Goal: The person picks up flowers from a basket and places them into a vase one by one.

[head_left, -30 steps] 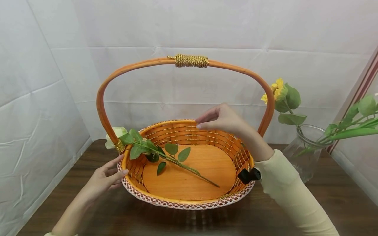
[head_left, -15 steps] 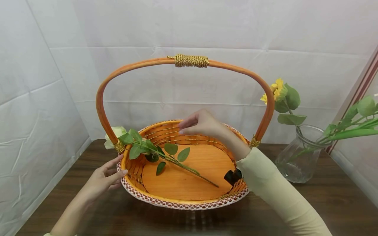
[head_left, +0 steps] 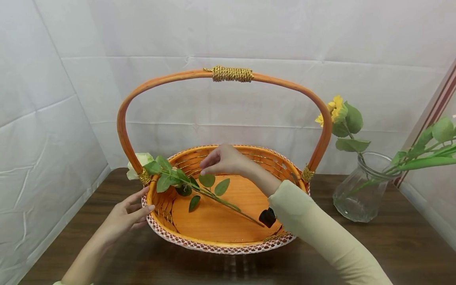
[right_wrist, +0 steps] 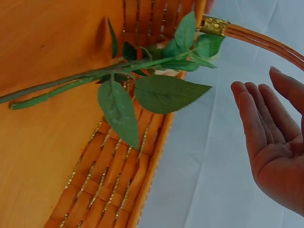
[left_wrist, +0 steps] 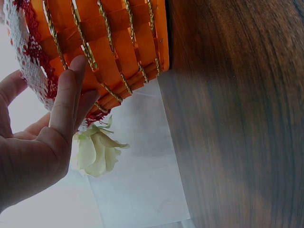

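Note:
An orange woven basket point(head_left: 228, 249) with a tall arched handle point(head_left: 122, 126) stands on the table. My left hand point(head_left: 122, 215) grips its left rim, thumb over the top and fingers along the outer wall point(left_wrist: 109, 52). Long-stemmed artificial flowers lie diagonally inside, their green stems point(head_left: 228, 204) crossing the basket floor. A white rose point(head_left: 139, 163) sticks out past the left rim; a paler bloom point(head_left: 175, 179) is partly hidden by leaves. My right hand point(head_left: 226, 159) hovers over the basket, above the leaves point(right_wrist: 171, 92), with fingers bent loosely and nothing between them.
To the right stands a clear glass vase point(head_left: 360, 198) with a yellow flower point(head_left: 335, 109) and green stems point(head_left: 427, 160). White sheeting point(head_left: 228, 35) rises behind and to the left. The table point(head_left: 71, 245) is dark wood. A black wrist camera point(head_left: 268, 217) sits at the right sleeve.
My right hand has moved left and down, from the basket's back rim to above the leaves. My left hand and the flowers have stayed in place.

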Available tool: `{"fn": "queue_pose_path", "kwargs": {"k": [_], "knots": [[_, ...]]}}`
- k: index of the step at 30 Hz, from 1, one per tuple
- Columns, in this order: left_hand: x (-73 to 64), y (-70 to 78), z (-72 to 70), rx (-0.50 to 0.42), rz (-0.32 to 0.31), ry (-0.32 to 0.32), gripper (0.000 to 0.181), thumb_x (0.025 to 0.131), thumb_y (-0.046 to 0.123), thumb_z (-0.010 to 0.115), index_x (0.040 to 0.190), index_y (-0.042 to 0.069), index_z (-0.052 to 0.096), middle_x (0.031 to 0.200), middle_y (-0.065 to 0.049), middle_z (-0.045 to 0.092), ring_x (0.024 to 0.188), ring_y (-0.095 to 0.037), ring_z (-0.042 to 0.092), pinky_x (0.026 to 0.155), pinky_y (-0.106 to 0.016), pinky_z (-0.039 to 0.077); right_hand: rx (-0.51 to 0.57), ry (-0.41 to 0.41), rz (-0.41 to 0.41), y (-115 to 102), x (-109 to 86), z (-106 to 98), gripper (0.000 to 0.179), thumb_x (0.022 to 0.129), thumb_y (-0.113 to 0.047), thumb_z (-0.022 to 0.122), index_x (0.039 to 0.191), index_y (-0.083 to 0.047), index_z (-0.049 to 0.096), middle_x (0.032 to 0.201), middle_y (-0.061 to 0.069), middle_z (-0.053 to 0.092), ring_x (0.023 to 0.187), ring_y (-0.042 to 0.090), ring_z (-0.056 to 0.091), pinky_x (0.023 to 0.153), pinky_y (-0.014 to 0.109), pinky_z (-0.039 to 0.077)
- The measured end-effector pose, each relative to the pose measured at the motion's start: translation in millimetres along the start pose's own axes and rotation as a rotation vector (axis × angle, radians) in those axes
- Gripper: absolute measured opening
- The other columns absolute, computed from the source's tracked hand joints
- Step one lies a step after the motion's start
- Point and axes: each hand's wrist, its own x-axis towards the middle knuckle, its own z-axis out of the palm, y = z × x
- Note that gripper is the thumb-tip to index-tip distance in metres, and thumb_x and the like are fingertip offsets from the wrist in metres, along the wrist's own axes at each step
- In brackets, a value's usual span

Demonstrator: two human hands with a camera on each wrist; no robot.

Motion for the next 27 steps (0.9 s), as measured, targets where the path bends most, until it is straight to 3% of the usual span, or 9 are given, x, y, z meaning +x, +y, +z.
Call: {"fn": "queue_pose_path", "kwargs": {"k": [8,15,22,27], "knots": [[0.2,-0.3,0.7,-0.002,0.0,-0.002,0.071,0.091,0.026,0.057,0.146,0.009,0.017,0.131,-0.041,0.032,0.096,-0.025,0.06,0.085,-0.042,0.05,-0.138,-0.046,0.011,10,11.5,17,0.018,0.081,-0.015,0.07,0.096,-0.005,0.072,0.088,0.004,0.07,0.076,0.009,0.064,0.067,0.023,0.054],[-0.1,0.2,-0.4,0.001,-0.005,0.001,0.07,0.091,0.026,0.057,0.147,0.01,0.017,0.131,-0.041,0.032,0.095,-0.025,0.06,0.084,-0.041,0.051,-0.17,-0.123,0.055,17,20.7,33,0.019,0.082,-0.014,0.069,0.097,-0.003,0.071,0.087,0.006,0.07,0.081,0.026,0.064,0.064,0.024,0.054],[-0.9,-0.9,0.5,0.014,-0.003,-0.007,0.07,0.092,0.024,0.056,0.147,0.008,0.015,0.131,-0.042,0.031,0.096,-0.026,0.06,0.084,-0.041,0.051,-0.357,-0.094,0.059,25,31.1,45,0.019,0.082,-0.019,0.069,0.096,-0.007,0.072,0.088,0.001,0.07,0.076,0.01,0.062,0.063,0.018,0.05],[-1.1,-0.7,0.8,0.015,-0.001,-0.007,0.069,0.092,0.024,0.055,0.147,0.008,0.015,0.131,-0.042,0.031,0.096,-0.026,0.06,0.083,-0.041,0.051,-0.386,-0.078,0.071,26,36.3,48,0.018,0.081,-0.016,0.07,0.096,-0.005,0.072,0.092,0.004,0.07,0.076,0.012,0.063,0.064,0.02,0.051]]}}
